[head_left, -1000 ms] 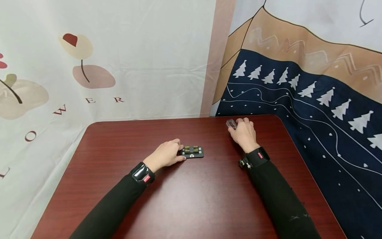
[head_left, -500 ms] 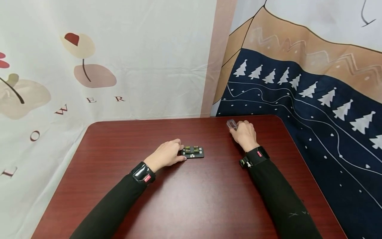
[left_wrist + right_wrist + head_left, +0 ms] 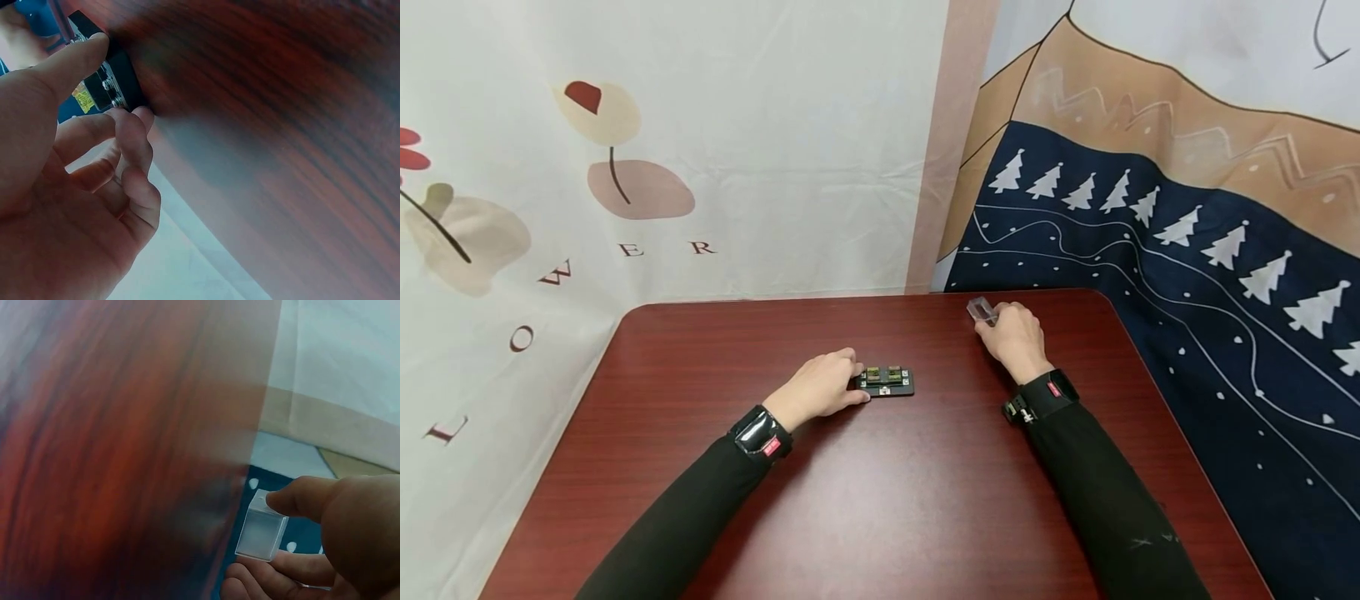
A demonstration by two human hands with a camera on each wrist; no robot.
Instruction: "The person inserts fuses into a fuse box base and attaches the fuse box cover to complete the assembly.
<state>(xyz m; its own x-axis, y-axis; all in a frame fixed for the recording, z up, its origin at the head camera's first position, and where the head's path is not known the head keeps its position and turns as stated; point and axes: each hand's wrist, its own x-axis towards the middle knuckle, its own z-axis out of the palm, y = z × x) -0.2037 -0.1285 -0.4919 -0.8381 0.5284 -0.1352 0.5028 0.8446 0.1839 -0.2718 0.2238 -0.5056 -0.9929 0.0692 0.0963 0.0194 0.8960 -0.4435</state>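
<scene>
My left hand pinches the left end of a small black terminal-like block, which lies flat on the table. The block has yellow-green parts and metal screws on top. In the left wrist view, the thumb and index finger hold the block at its end. Near the far right of the table, my right hand holds a small clear plastic box or cover between thumb and fingers. Seen from the right wrist, this clear piece is box-shaped, with the thumb on one face and fingers beneath.
The reddish-brown wooden table has rounded far corners. Behind it hangs a pale cloth with flower prints and letters; a dark blue cloth with white trees borders the right side. Both wrists carry black straps with small cameras.
My right fingers have drawn back slightly, and more of the clear plastic piece shows past them. The left hand and the black block keep their place.
</scene>
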